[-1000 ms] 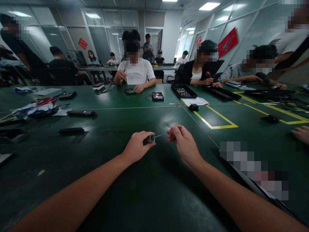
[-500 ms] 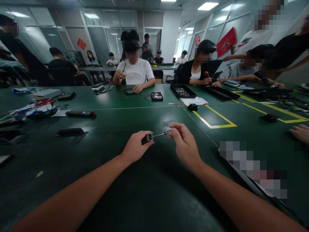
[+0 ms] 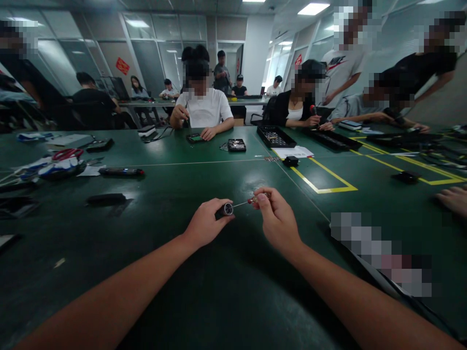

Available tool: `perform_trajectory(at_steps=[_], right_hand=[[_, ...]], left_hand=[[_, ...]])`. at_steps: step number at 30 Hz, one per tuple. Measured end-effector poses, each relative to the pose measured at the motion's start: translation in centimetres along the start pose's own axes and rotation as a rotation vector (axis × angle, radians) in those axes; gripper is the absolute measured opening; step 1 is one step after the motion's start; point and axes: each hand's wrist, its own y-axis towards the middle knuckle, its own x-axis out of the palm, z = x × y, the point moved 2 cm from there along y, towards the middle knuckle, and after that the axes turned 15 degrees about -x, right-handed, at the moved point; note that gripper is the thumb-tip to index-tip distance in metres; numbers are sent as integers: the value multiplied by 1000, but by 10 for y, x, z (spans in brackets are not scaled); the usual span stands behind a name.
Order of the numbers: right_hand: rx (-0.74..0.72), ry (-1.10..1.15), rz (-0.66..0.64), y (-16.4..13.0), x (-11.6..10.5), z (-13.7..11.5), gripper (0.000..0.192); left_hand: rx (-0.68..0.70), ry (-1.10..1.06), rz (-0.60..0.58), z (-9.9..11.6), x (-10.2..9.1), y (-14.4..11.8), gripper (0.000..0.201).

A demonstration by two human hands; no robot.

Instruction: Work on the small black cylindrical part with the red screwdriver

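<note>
My left hand (image 3: 207, 219) is closed round a short dark cylinder with a metal-rimmed round end (image 3: 228, 209), which faces right toward my other hand. Most of the cylinder is hidden by the fingers. Between thumb and fingers, my right hand (image 3: 279, 214) grips the reddish, see-through handle of a small screwdriver (image 3: 252, 200). Its thin shaft points left, with the tip at the rim of the cylinder's round end; whether it goes inside I cannot tell. Both hands are held over the green table (image 3: 233, 291).
A dark pen-like tool (image 3: 122, 172) and a black piece (image 3: 106, 199) lie to the left, near bundled cables (image 3: 62, 163). Ahead are an opened device (image 3: 237, 145) and a black parts tray (image 3: 276, 137). A co-worker (image 3: 204, 108) sits opposite; another person's hand (image 3: 452, 198) rests at right.
My right hand has shifted slightly left and its fingers have moved on the screwdriver handle. The cylinder's end has turned a little. At the back right, standing people have changed posture.
</note>
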Motion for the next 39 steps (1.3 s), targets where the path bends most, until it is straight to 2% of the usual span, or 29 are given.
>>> perform_trajectory(at_steps=[3, 6, 7, 10, 17, 24, 34, 39], right_hand=[[131, 136, 88, 4, 1, 10, 23], [426, 429, 175, 8, 1, 28, 26], [464, 453, 201, 9, 0, 32, 27], [423, 425, 233, 10, -1, 35, 26], [308, 334, 190, 5, 5, 25, 32], [282, 309, 195, 6, 3, 25, 32], [230, 302, 130, 5, 4, 20, 30], [148, 152, 25, 6, -1, 6, 34]], left_hand=[[21, 34, 0, 1, -2, 2, 33], [26, 80, 13, 0, -6, 6, 31], [8, 90, 12, -1, -8, 8, 30], [-40, 115, -7, -6, -9, 10, 30], [-15, 98, -9, -5, -7, 8, 32], [13, 95, -4, -2, -8, 6, 32], [28, 100, 0, -3, -5, 6, 32], [38, 124, -7, -4, -5, 5, 33]])
